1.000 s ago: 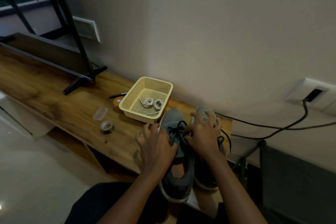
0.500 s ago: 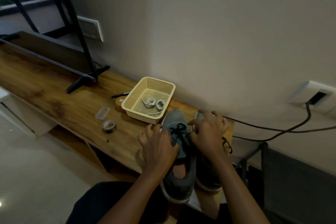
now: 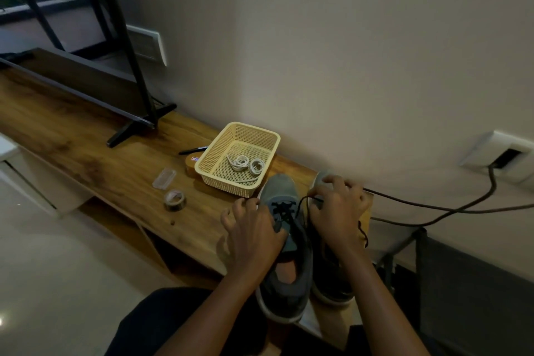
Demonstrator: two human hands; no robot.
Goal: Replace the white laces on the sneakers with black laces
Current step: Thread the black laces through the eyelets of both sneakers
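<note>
Right grip [image 3: 338, 211]: pinches the black lace [image 3: 281, 209], just right of the left sneaker [image 3: 281, 185].
Left grip [image 3: 254, 237]: holds that sneaker at its lacing.
Lace axis: left-right.

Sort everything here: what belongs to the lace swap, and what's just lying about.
Job in hand:
sneakers
black lace
white laces
basket holding them

Lying about:
tape roll
clear case
pen
cable
</note>
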